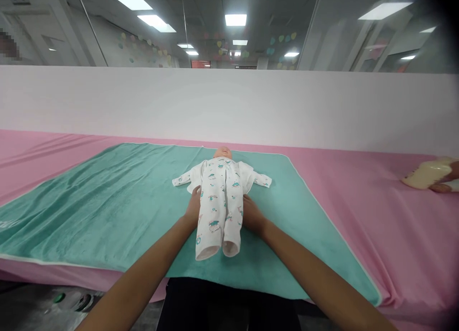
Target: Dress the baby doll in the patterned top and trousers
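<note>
A baby doll (224,152) lies on its back with its head away from me. White baby clothes with a small teal print cover it. The sleeves of a baby shirt (263,180) spread out to both sides. Over the doll's body lie baby pants (213,211), their open leg cuffs toward me; no feet show in them. At the pants' left edge, my left hand (193,206) is closed on the cloth, thumb upward, other fingers hidden. My right hand (253,214) grips the right edge, its fingers mostly behind the fabric.
A teal blanket (125,211) lies under the doll on a pink-covered table (344,187). Behind stands a low white wall (229,106) with glass above. At far right, another person's hand (444,185) holds a pale yellow doll part (426,174). Bottles (71,300) are below left.
</note>
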